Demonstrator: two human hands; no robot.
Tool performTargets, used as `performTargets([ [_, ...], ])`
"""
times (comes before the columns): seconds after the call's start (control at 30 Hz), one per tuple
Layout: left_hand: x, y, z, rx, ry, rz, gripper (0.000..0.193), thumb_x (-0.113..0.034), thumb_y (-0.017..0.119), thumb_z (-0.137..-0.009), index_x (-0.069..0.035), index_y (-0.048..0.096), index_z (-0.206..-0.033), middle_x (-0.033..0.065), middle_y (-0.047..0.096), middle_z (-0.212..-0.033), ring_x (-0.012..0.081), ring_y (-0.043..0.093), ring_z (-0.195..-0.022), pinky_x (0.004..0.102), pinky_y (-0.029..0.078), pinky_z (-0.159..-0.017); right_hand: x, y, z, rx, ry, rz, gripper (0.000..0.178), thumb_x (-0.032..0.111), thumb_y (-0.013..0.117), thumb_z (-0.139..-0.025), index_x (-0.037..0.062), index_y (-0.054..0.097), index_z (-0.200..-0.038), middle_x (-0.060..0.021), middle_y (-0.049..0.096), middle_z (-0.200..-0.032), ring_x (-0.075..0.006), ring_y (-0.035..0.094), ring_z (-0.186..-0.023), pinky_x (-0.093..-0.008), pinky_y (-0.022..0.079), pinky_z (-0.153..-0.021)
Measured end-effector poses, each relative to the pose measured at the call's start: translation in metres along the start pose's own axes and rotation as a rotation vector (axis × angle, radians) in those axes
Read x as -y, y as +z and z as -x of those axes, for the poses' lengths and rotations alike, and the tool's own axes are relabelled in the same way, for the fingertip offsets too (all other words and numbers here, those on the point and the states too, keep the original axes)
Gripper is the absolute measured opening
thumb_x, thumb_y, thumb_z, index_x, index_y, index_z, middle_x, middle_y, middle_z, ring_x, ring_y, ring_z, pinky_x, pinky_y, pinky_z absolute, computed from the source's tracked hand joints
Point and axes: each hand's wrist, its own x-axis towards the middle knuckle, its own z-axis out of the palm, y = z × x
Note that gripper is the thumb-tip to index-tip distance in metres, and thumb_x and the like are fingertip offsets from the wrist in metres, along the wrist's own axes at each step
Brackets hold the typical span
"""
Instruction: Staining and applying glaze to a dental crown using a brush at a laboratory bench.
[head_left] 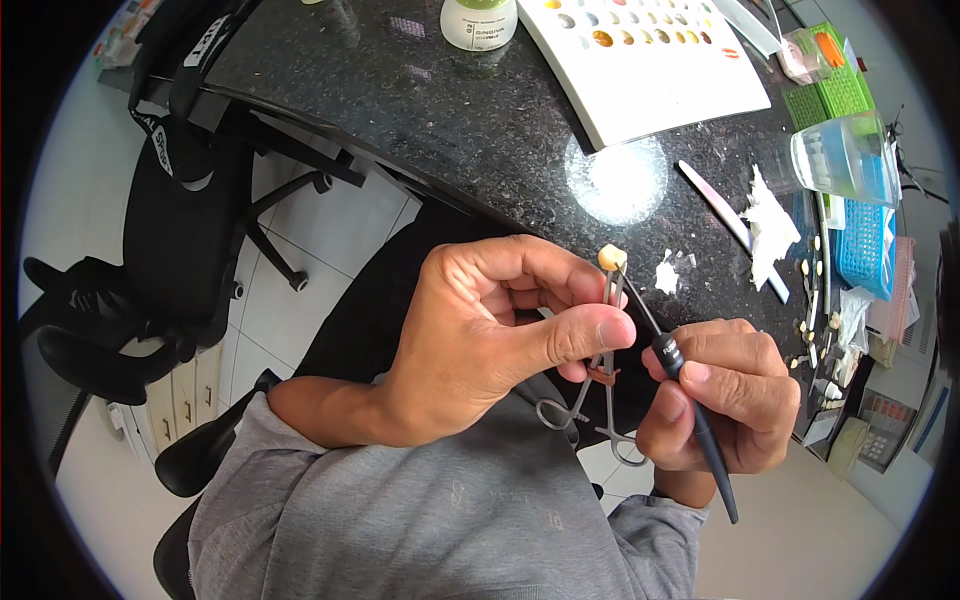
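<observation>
My left hand (475, 345) grips a pair of locking forceps (609, 405), its ring handles hanging below the fingers. A small cream-coloured dental crown (611, 257) sits at the upper tips of the forceps, above my thumb. Held like a pen in my right hand (735, 385) is a slim, black-handled brush (708, 445). The brush's thin tip reaches up to the right side of the crown; whether it touches is too fine to tell. Both hands are close together in front of the grey shirt, at the counter's near edge.
A white palette (670, 95) with coloured wells lies on the dark speckled counter (430, 110). A jar (478, 24) stands left of it. To the right are a clear cup (845, 160), crumpled tissue (770, 230), a pale slim tool (715, 205) and a blue basket (865, 250). A black chair (190, 210) stands left.
</observation>
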Motion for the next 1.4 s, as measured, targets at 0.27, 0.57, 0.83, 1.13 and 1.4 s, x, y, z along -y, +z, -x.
performTargets([
  [0.27, 0.012, -0.002, -0.001, 0.038, 0.189, -0.216, 0.012, 0.004, 0.068, -0.079, 0.004, 0.063, -0.090, 0.0162, 0.066, -0.085, 0.0180, 0.067, -0.074, 0.0301, 0.059, -0.066, 0.008, -0.025, 0.011, -0.134, 0.097, 0.007, 0.036, -0.007, 0.061, -0.078, 0.0010, 0.049, -0.111, -0.0155, 0.052, -0.089, -0.0174, 0.060, -0.061, -0.0236, 0.052, -0.054],
  [0.57, 0.023, -0.011, -0.006, 0.135, 0.436, -0.413, 0.014, 0.006, 0.066, -0.079, 0.001, 0.066, -0.093, 0.0144, 0.066, -0.090, 0.0176, 0.066, -0.079, 0.0270, 0.058, -0.072, 0.006, -0.073, 0.007, -0.306, 0.151, 0.443, 0.031, 0.022, 0.049, -0.097, -0.0073, 0.058, -0.103, -0.0188, 0.055, -0.096, -0.0180, 0.057, -0.070, -0.0223, 0.049, -0.056],
  [0.83, 0.022, -0.008, -0.006, 0.211, 0.498, -0.439, 0.015, 0.007, 0.066, -0.079, 0.001, 0.066, -0.093, 0.0141, 0.065, -0.091, 0.0171, 0.066, -0.078, 0.0260, 0.058, -0.070, 0.033, -0.096, -0.007, -0.104, 0.663, 0.658, 0.030, 0.004, 0.067, -0.084, 0.0011, 0.060, -0.114, -0.0003, 0.058, -0.080, -0.0058, 0.055, -0.072, -0.0176, 0.044, -0.065],
  [1.13, 0.017, -0.010, 0.012, 0.186, 0.468, -0.610, 0.014, 0.006, 0.067, -0.078, 0.002, 0.069, -0.091, 0.0140, 0.068, -0.088, 0.0157, 0.066, -0.077, 0.0223, 0.055, -0.067, 0.012, -0.086, -0.012, 0.129, 0.603, 0.831, 0.021, 0.005, 0.069, -0.076, -0.0011, 0.067, -0.096, -0.0134, 0.065, -0.079, -0.0251, 0.063, -0.065, -0.0333, 0.049, -0.061],
  [1.4, 0.007, 0.016, 0.017, 0.269, 0.293, -0.444, 0.010, 0.006, 0.060, -0.085, 0.006, 0.066, -0.093, 0.0156, 0.065, -0.087, 0.0185, 0.066, -0.079, 0.0278, 0.057, -0.070, -0.002, -0.103, -0.007, 0.167, 0.389, 0.936, 0.010, 0.010, 0.065, -0.079, 0.0005, 0.068, -0.081, -0.0153, 0.062, -0.074, -0.0329, 0.063, -0.069, -0.0413, 0.050, -0.064],
])
